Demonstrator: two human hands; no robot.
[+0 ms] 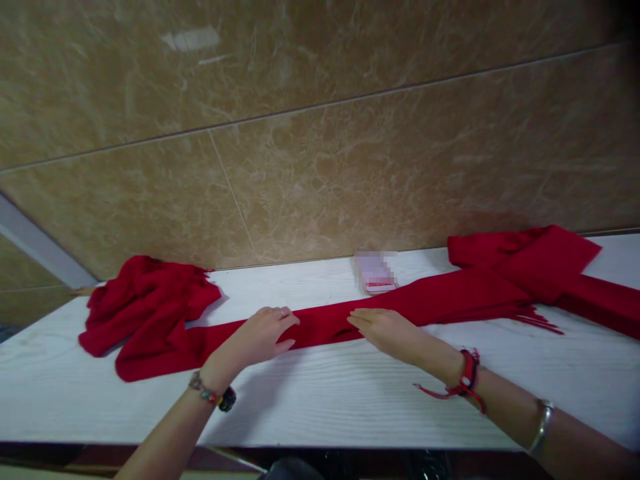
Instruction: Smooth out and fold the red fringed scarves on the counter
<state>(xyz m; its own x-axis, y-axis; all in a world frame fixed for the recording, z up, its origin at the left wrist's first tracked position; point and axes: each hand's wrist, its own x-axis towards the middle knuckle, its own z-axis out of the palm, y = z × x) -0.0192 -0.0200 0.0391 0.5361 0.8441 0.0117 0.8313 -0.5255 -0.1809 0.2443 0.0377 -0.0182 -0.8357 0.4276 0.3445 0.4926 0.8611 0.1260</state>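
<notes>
A long red scarf (320,325) lies as a narrow folded strip along the white table. Its left part runs to a crumpled heap of red cloth (150,300); fringe shows near its right part. My left hand (263,339) rests over the strip, fingers curved and apart, with the thumb near the front edge. To the right, my right hand (384,328) lies palm down on the strip, its fingers stretched out side by side. A small fold shows in the cloth by its fingertips. Neither hand grips the cloth.
More red folded cloth (545,263) crosses the strip at the right and runs out of view. A small pale box-like item (375,270), partly blurred, stands behind the scarf. The white table (350,400) backs onto a brown tiled wall (325,180); its front edge is near me.
</notes>
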